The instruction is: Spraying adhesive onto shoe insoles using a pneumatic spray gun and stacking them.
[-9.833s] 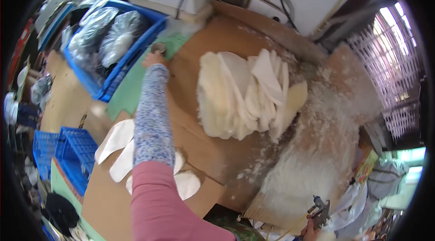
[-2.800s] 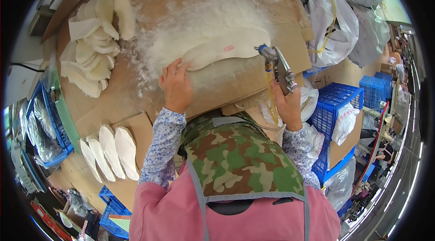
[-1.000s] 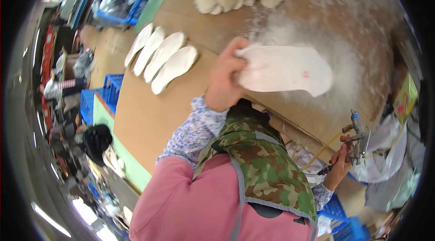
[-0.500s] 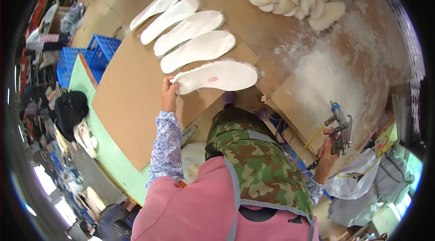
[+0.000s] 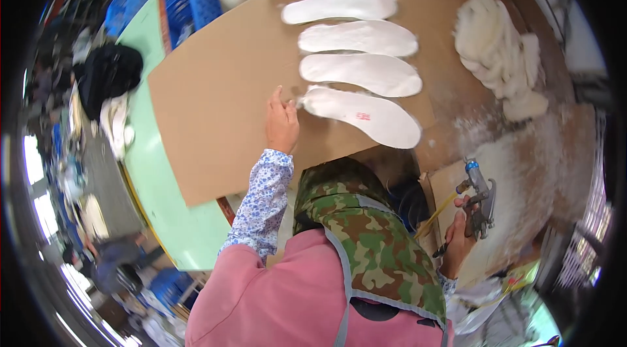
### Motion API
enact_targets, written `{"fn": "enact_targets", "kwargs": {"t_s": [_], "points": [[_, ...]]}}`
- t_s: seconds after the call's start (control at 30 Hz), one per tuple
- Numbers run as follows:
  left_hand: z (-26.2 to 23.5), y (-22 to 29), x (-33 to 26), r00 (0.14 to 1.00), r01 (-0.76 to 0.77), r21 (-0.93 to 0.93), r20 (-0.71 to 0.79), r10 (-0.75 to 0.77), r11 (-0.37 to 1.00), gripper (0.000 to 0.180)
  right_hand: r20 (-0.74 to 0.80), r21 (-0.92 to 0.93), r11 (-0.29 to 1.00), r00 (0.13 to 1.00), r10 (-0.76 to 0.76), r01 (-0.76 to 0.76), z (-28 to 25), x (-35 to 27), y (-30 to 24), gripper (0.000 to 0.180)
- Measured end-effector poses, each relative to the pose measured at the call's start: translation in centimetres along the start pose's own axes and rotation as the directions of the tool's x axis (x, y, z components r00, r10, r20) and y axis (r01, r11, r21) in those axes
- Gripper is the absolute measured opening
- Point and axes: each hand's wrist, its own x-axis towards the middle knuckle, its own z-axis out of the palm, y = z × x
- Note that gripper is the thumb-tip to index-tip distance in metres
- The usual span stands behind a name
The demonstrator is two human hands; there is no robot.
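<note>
My left hand (image 5: 282, 124) is just left of the narrow end of the nearest white fleecy insole (image 5: 372, 118), which bears a small red mark. Its fingers point away from me and hold nothing. Several similar insoles (image 5: 359, 37) lie in a row beyond it on a sheet of brown cardboard (image 5: 215, 105). On the right, my right hand (image 5: 459, 236) is wrapped round the grip of a metal spray gun (image 5: 480, 200) with a blue part on top. A yellow hose (image 5: 436, 215) runs beside it.
A pile of cream fleece insoles (image 5: 493, 47) lies at the far right. White residue coats the board (image 5: 516, 164) under the spray gun. To the left are a green tabletop (image 5: 147, 141), a black bag-like item (image 5: 111, 76) and blue crates (image 5: 192, 4).
My left hand has let go of the nearest insole, which now lies flat with the others. The view has swung, so the row appears farther right. The spray gun stays in my right hand.
</note>
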Motion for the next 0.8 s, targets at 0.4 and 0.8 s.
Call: {"fn": "enact_targets", "kwargs": {"t_s": [0.4,0.8], "points": [[-2.7,-4.1,-23.2,0.915,0.068,-0.163,-0.384,-0.126,0.984,0.044,0.808,-0.027,0.997,0.589,-0.018,0.068,1.3,-2.2,1.1,0.035],[-3.4,-3.2,-30.6,0.943,0.181,-0.321,-0.212,-0.257,0.93,0.038,0.857,-0.209,0.962,0.508,0.093,0.176,3.6,-4.1,-0.6,0.027]]}}
